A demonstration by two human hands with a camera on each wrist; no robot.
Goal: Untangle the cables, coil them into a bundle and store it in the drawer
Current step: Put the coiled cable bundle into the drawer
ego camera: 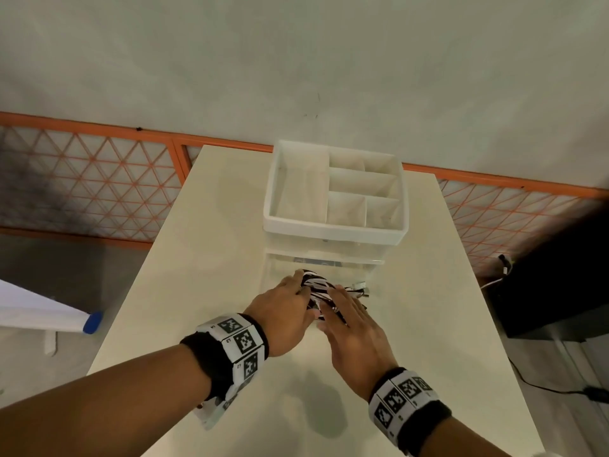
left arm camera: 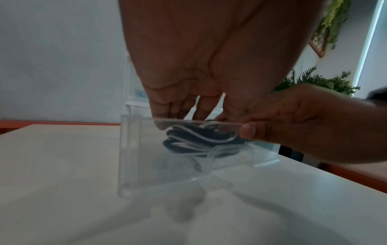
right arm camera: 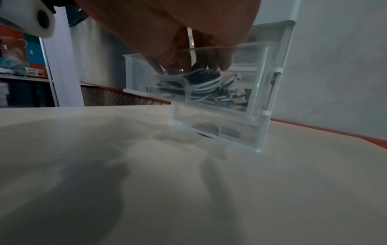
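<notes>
A coiled bundle of black and white cables (ego camera: 318, 286) (left arm camera: 188, 140) (right arm camera: 205, 82) lies inside the pulled-out clear drawer (ego camera: 276, 275) (left arm camera: 134, 157) (right arm camera: 240, 116) of a white organiser. My left hand (ego camera: 304, 291) (left arm camera: 184, 107) reaches in from the left and grips the bundle, fingers on its far side and thumb on the near side. My right hand (ego camera: 342, 301) (right arm camera: 199, 58) lies over the bundle's right part with straight fingers pressing down. Its thumb (left arm camera: 248, 131) is at the drawer's front wall. Loose USB plugs (ego camera: 361, 286) (right arm camera: 234, 79) stick out to the right inside the drawer.
The organiser's divided top tray (ego camera: 333, 230) stands at the back of the cream table (ego camera: 211, 258). Bare tabletop lies left of and in front of the drawer. A black box (ego camera: 560, 291) and a floor cable sit off the table's right edge, a white board (ego camera: 39, 311) off its left.
</notes>
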